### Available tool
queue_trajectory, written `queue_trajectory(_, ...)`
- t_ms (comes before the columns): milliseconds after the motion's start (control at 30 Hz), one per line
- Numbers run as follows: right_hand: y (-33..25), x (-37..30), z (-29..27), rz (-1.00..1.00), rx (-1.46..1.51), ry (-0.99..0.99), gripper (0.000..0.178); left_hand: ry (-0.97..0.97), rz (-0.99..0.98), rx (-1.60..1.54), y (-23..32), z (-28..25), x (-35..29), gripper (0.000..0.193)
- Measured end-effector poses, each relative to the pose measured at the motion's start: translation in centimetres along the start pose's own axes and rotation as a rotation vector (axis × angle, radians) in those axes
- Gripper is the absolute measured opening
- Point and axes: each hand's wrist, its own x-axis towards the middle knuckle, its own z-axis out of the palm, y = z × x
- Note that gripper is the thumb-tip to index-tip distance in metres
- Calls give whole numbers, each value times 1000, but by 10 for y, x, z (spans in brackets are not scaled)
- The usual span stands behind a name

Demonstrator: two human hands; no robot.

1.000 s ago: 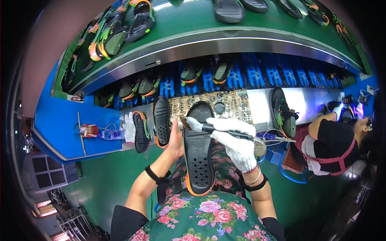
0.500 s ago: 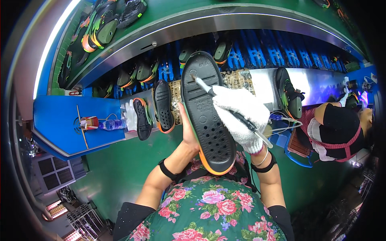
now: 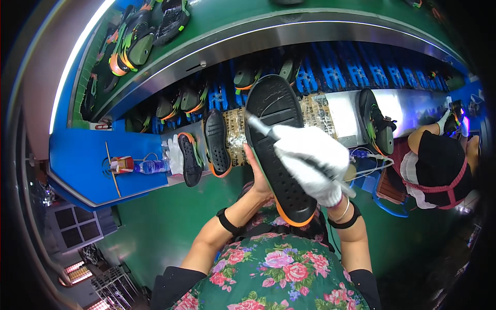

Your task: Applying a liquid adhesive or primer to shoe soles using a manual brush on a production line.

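A black shoe sole [image 3: 273, 98] with an orange rim at its near end is held up in front of me, its grooved and perforated face toward me. Bare fingers of my left hand [image 3: 260, 174] grip its left edge; part of that hand is hidden behind the sole. My right hand [image 3: 312, 160], in a white knit glove, is closed around a brush [image 3: 260, 125] with a pale front part. The brush tip, blurred, lies at the sole's left edge; whether it touches cannot be told.
Left of the held sole, two more soles [image 3: 217, 142] [image 3: 190, 159] lie beside a white glove [image 3: 175, 155] and a plastic bottle [image 3: 150, 166]. A black shoe [image 3: 376, 121] rests on the metal surface at right. Shoes line the green upper shelf [image 3: 289, 20]. A co-worker [image 3: 439, 160] sits at right.
The brush tip has moved from the sole's face near its far end to its left edge. The sole has turned slightly, and the whole view has shifted a little.
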Motion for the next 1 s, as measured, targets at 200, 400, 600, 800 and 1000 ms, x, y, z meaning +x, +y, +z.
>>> queue_trajectory(200, 11, 1, 7, -166, -135, 49, 32, 408, 13, 717, 2, 21, 4, 106)
queue_trajectory(400, 10, -6, 2, -67, 83, 21, 26, 351, 102, 713, 11, -5, 17, 104)
queue_trajectory(600, -3, 1, 14, -192, 11, -10, 20, 264, 129, 644, 17, -79, 4, 94)
queue_trajectory(800, 24, -16, 2, -17, 152, 7, 31, 374, 155, 565, 7, -24, 28, 95)
queue_trajectory(1000, 20, -13, 11, -99, 198, -53, 25, 311, -29, 500, 26, -18, 20, 97)
